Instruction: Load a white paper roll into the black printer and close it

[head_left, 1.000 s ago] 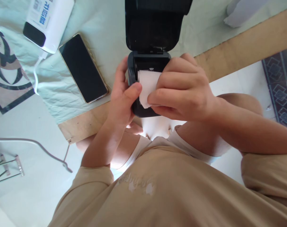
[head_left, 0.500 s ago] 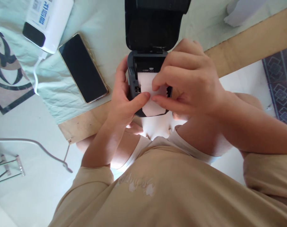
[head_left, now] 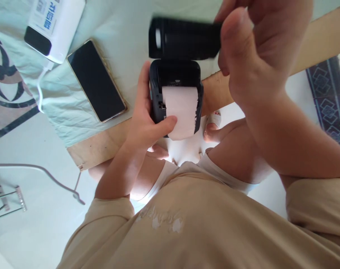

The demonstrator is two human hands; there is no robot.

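A small black printer (head_left: pixel 174 74) stands at the near edge of a cloth-covered table. A strip of white paper (head_left: pixel 181 112) lies out of its open bay toward me. My left hand (head_left: pixel 146 119) grips the printer's left side, with the thumb pressed on the paper's lower left corner. My right hand (head_left: pixel 254 48) is raised close to the camera and holds the right end of the printer's black lid (head_left: pixel 183 39), which is blurred and tilted partway down over the bay.
A dark phone (head_left: pixel 96 80) lies left of the printer on the pale green cloth (head_left: pixel 122 41). A white power bank (head_left: pixel 53 26) with a cable sits at the top left. The table's wooden edge (head_left: pixel 102 145) runs diagonally. A patterned rug (head_left: pixel 329 101) is at the right.
My right hand let go of the paper, rose to the lid and swung it down toward the bay. The paper now lies flat over the printer's front, held by my left thumb.
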